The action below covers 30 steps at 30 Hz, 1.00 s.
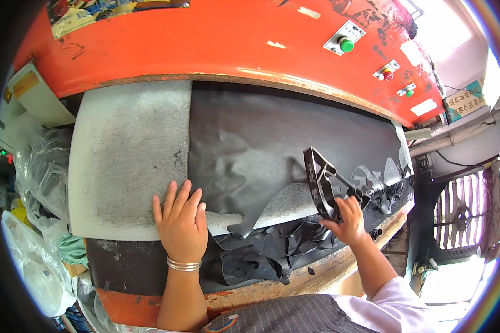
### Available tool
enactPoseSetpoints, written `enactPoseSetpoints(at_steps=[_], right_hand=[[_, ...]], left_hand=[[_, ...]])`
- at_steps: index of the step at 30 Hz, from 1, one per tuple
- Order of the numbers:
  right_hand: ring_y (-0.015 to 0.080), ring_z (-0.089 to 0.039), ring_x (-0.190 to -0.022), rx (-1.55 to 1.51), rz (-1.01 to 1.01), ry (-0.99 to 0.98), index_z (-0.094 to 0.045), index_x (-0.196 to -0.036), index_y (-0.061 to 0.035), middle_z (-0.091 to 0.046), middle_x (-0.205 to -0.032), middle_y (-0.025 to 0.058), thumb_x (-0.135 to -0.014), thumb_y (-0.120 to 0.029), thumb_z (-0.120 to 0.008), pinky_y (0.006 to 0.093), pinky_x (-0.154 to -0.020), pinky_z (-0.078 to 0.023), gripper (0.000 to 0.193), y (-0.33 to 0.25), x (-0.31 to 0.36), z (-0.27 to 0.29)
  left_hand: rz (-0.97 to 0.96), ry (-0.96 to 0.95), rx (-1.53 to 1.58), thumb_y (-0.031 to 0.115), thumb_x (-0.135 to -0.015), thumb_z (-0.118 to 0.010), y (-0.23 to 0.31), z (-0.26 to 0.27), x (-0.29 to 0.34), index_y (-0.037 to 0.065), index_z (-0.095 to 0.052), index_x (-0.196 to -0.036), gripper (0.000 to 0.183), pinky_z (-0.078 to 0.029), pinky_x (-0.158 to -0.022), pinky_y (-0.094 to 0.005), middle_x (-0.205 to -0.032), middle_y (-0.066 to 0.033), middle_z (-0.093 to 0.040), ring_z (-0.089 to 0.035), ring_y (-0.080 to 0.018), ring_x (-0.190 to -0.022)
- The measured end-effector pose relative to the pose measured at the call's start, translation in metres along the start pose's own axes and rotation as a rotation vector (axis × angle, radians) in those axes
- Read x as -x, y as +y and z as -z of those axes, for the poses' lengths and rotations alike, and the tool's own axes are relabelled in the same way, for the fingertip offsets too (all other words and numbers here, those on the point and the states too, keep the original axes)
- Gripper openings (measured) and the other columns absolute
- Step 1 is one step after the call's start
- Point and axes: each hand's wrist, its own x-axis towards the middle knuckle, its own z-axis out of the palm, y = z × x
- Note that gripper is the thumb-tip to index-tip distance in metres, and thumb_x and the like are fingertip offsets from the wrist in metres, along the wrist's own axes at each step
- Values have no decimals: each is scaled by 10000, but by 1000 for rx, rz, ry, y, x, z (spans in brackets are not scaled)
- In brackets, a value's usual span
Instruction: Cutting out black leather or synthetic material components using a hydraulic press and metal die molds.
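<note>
Black, angular metal frame [317, 186] with open sides stands on edge between three and four o'clock, its lower end in the right hand [348, 222]. Nearest, both bare forearms rise from the lower rim; the right reaches in from five o'clock, its fingers and thumb curled closed around the frame. Towards eight o'clock the left hand [180, 225] lies palm down, open and holding nothing, fingers spread across a pale, scuffed board [128, 150] and the left edge of a smooth black sheet [250, 139]. Crumpled black offcuts [278, 250] lie near six o'clock. At nine o'clock sit clear, wrinkled plastic bags [39, 166], contents too unclear to tell. Beyond, an orange machine beam [216, 50] spans twelve o'clock.
</note>
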Motion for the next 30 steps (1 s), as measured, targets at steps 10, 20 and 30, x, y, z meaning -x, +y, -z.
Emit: enactPoseSetpoints(at_steps=[10, 20, 30], right_hand=[[335, -543, -793, 8, -130, -12, -564, -1059, 48, -575, -907, 151, -587, -301, -870, 430, -727, -450, 662, -18, 34, -24], [361, -524, -854, 110, -198, 135, -507, -1043, 27, -548, -973, 182, -620, -252, -842, 469, -766, -410, 608, -22, 62, -64], [342, -533, -829, 23, -171, 178, -544, -1027, 16, -568, -928, 155, -643, -256, -827, 437, -764, -413, 550, -26, 49, -58]], left_hand=[[28, -57, 2, 163, -815, -662, 2, 0, -6, 73, -690, -1068, 271, -248, -1113, -534, -1237, -93, -632, -502, -316, -1261], [92, 50, -16, 278, -770, -733, 1, 0, -3, 36, -589, -1200, 514, -362, -872, -445, -799, -35, -538, -477, -255, -800], [14, 72, -66, 261, -780, -753, -5, 5, 6, 85, -622, -942, 273, -345, -842, -399, -648, 9, -497, -477, -214, -712]])
